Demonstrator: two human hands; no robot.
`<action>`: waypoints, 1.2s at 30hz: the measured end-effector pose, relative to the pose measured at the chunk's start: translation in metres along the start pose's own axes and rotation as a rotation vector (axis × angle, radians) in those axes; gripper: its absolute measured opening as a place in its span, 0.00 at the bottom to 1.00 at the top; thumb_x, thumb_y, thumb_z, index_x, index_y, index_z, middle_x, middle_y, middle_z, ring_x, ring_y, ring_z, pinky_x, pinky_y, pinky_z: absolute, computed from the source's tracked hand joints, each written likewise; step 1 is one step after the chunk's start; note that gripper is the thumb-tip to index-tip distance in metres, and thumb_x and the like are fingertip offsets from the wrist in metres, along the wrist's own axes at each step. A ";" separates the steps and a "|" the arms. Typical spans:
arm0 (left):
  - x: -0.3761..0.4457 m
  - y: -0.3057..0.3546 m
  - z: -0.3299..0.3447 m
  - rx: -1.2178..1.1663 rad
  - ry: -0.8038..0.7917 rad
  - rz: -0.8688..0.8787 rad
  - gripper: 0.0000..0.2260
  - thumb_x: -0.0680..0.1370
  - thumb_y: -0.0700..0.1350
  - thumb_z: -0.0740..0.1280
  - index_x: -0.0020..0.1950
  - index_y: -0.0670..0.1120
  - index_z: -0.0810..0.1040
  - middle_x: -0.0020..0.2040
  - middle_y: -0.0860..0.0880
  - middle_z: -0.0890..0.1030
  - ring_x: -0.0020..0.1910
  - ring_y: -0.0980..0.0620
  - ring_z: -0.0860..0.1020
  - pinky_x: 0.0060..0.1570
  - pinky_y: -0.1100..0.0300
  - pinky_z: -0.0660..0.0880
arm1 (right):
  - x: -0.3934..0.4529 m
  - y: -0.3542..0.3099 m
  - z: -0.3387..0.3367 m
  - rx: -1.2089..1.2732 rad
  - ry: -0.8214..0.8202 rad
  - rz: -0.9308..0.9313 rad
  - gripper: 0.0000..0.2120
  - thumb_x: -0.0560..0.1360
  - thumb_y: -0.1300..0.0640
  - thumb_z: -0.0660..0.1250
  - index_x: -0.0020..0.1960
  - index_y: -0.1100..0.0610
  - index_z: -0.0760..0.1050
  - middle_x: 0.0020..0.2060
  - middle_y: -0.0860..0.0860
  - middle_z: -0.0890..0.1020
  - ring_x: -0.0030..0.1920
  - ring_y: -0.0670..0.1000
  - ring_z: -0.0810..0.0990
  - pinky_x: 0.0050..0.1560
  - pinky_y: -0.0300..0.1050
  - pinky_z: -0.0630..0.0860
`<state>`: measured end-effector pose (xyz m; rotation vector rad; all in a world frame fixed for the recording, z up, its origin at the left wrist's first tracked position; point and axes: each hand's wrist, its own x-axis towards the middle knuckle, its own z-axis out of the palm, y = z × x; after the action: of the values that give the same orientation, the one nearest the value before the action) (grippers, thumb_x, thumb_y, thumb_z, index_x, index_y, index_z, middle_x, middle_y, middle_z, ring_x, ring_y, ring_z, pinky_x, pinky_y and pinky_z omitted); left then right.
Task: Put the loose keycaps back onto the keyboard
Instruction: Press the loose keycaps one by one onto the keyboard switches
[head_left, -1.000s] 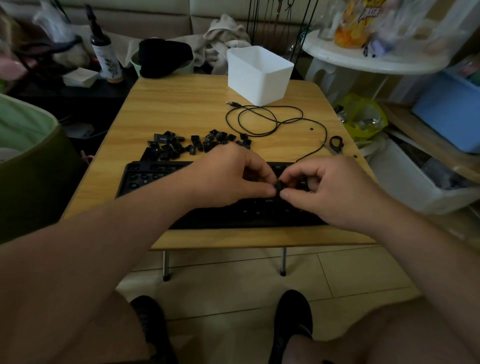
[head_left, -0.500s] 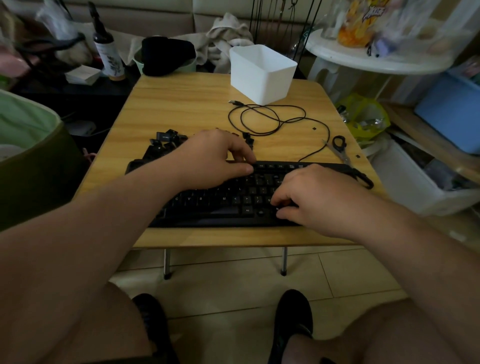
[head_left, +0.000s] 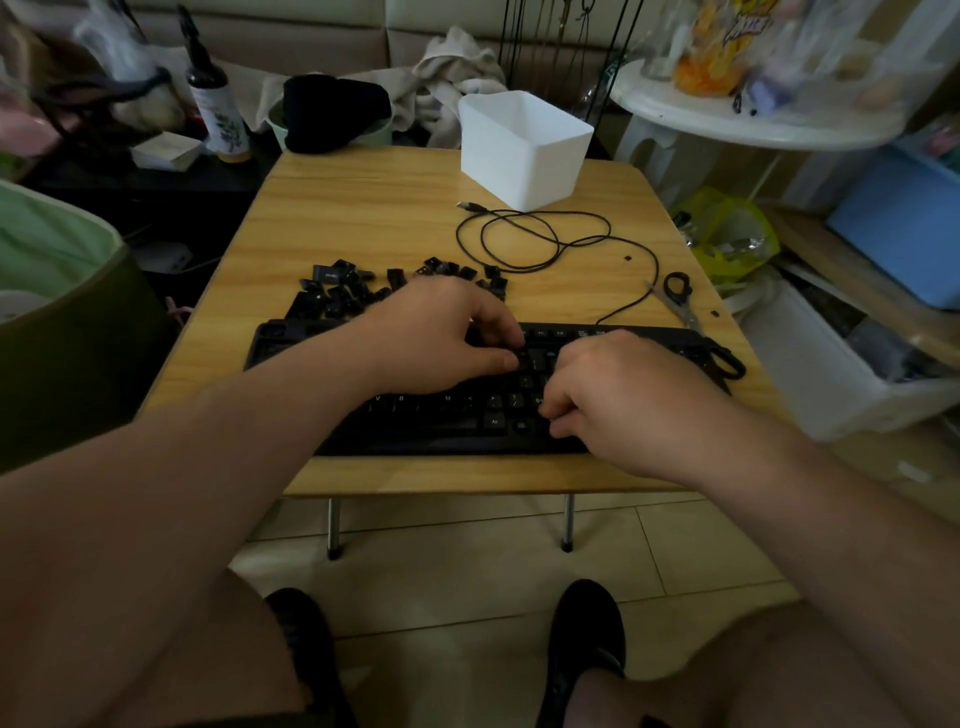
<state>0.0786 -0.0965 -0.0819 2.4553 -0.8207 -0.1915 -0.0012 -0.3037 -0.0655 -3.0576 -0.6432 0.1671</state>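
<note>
Keycaps (head_left: 363, 293) lie heaped just behind the keyboard (head_left: 467, 415), nearest the left hand (head_left: 441, 338). Both the left and right hand (head_left: 623, 400) press curled fingers on keys; whether either pinches a cap is hidden.

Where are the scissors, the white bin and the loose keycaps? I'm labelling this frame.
scissors (head_left: 677, 286), head view, on the black handle loops.
white bin (head_left: 522, 162), head view, on its front wall.
loose keycaps (head_left: 340, 291), head view, on the middle of the pile's left cluster.
</note>
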 end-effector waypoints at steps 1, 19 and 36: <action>0.000 0.000 0.001 0.004 -0.006 0.004 0.10 0.78 0.56 0.74 0.59 0.61 0.83 0.49 0.62 0.81 0.48 0.67 0.77 0.46 0.68 0.71 | -0.001 0.000 0.000 0.001 0.012 0.004 0.08 0.79 0.48 0.72 0.58 0.42 0.83 0.53 0.40 0.76 0.56 0.47 0.76 0.49 0.46 0.77; 0.024 -0.015 -0.001 0.074 0.213 -0.167 0.05 0.79 0.51 0.71 0.53 0.59 0.85 0.45 0.63 0.80 0.50 0.58 0.80 0.58 0.52 0.79 | -0.023 -0.001 -0.005 0.024 0.025 -0.033 0.12 0.82 0.44 0.62 0.57 0.41 0.84 0.45 0.37 0.76 0.48 0.40 0.75 0.46 0.43 0.79; 0.067 -0.010 0.017 0.383 0.220 -0.332 0.09 0.77 0.61 0.69 0.50 0.59 0.84 0.48 0.56 0.82 0.56 0.48 0.77 0.62 0.45 0.70 | 0.016 0.021 -0.002 0.390 0.358 0.159 0.06 0.78 0.50 0.71 0.50 0.45 0.87 0.45 0.38 0.85 0.47 0.38 0.80 0.49 0.39 0.78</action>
<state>0.1330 -0.1371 -0.0998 2.8972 -0.3753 0.1294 0.0222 -0.3169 -0.0657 -2.6589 -0.3024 -0.2236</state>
